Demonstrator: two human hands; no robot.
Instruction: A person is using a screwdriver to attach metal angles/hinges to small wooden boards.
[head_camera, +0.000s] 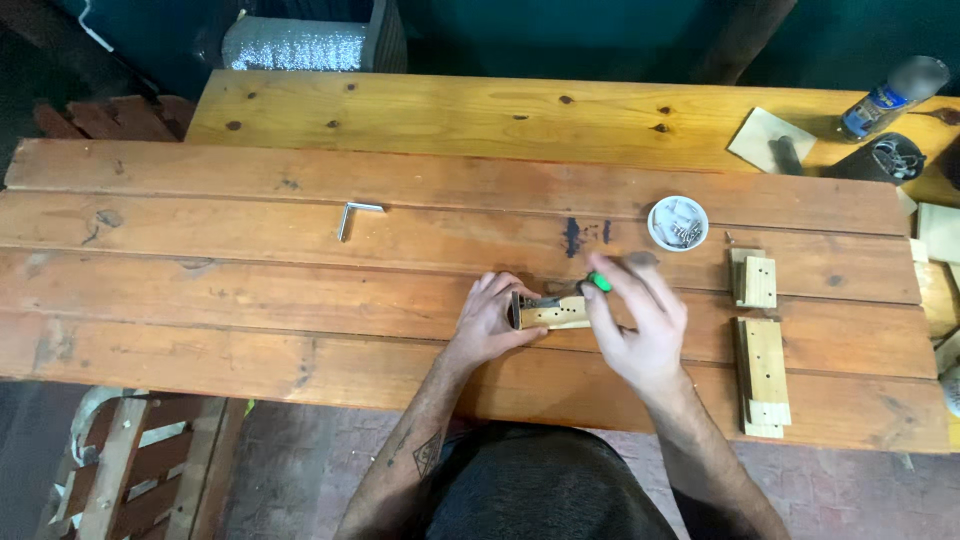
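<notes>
— Wooden planks make up the tabletop (250, 290). What sits in the middle, near the edge?

— A small wood block (553, 313) with holes. The left hand (490, 322) is closed around its left end, pressing it down.

— And the right hand (640, 318)?

— Its fingers pinch a green-handled tool (597, 282) right above the block.

— Anything else?

— A white dish of screws (677, 222) sits farther back. More wood blocks (758, 340) lie to the right. A bent metal key (355, 215) lies far left.

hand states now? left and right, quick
Left hand: closed on the small wooden block, steadying it on the workbench.
Right hand: closed on a green-handled tool at the block.
</notes>
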